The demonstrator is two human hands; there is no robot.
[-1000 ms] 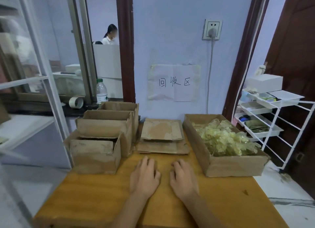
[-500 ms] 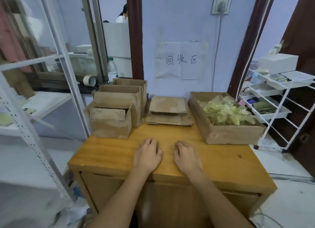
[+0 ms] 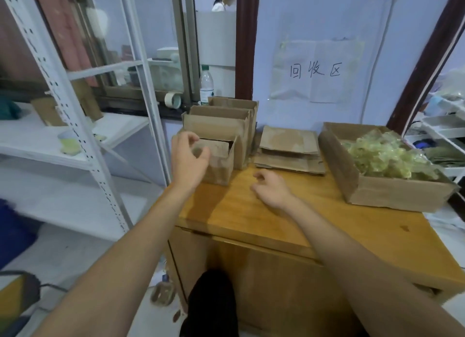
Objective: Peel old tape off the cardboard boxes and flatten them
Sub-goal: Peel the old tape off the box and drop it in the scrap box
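Three open cardboard boxes stand in a row at the table's back left: the nearest box (image 3: 221,160), a middle box (image 3: 216,125) and a far box (image 3: 234,103). My left hand (image 3: 188,158) is raised in front of the nearest box's left side, fingers loosely curled and holding nothing. My right hand (image 3: 270,189) hovers low over the wooden table (image 3: 314,210), fingers relaxed, a little right of that box. A stack of flattened cardboard (image 3: 289,148) lies at the back middle. A larger box (image 3: 382,190) at the right holds crumpled yellowish tape (image 3: 382,155).
A white metal shelf rack (image 3: 75,125) stands close on the left. A tape roll (image 3: 172,100) and a water bottle (image 3: 206,85) sit on the window ledge behind the boxes. A white wire rack (image 3: 442,135) is at the far right. A person sits beyond the window.
Both hands have lifted off the table and moved forward; my left hand has reached up to the nearest box. The camera has pulled back and turned left.
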